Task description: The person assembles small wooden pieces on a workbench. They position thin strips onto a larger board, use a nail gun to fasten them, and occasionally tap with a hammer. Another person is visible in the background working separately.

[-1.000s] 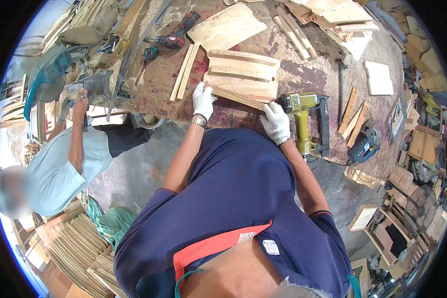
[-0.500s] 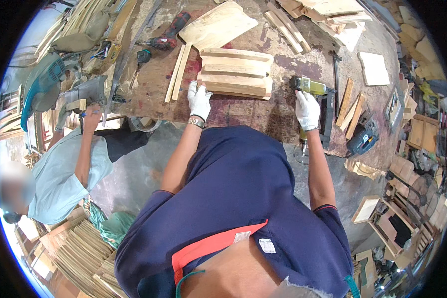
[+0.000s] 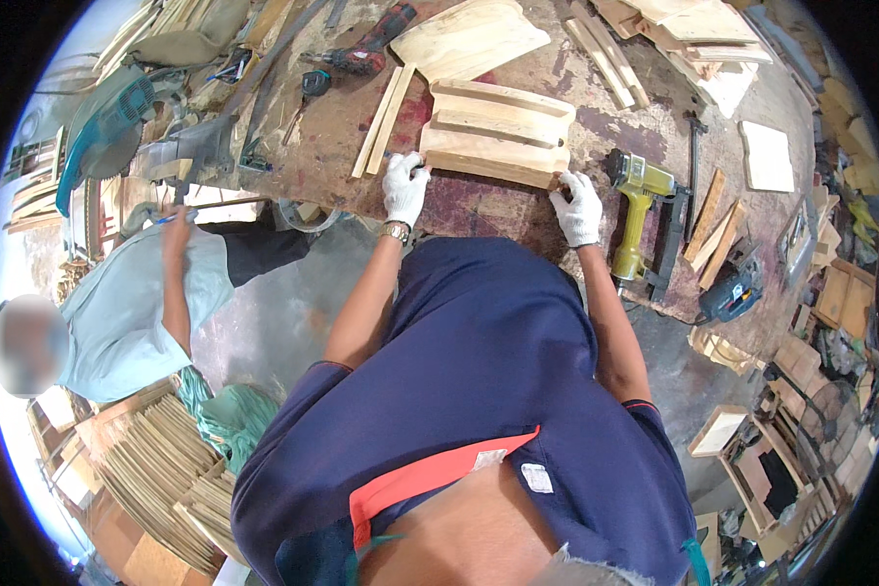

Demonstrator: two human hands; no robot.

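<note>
Both my hands wear white gloves. My left hand (image 3: 403,186) grips the left end of a wooden assembly of stacked light boards (image 3: 498,132) on the brown workbench (image 3: 479,205). My right hand (image 3: 578,207) holds the same assembly at its near right corner. A yellow nail gun (image 3: 638,207) lies on the bench just right of my right hand, apart from it.
Two thin wood strips (image 3: 389,119) lie left of the assembly. A red drill (image 3: 361,54) and a wide board (image 3: 469,39) lie beyond. A blue power tool (image 3: 732,288) sits at the right. A person in a light shirt (image 3: 132,303) works at my left near stacked wood (image 3: 156,474).
My right hand let go of the yellow nail gun and moved left onto the wooden assembly's right corner. My left hand stayed on its left end.
</note>
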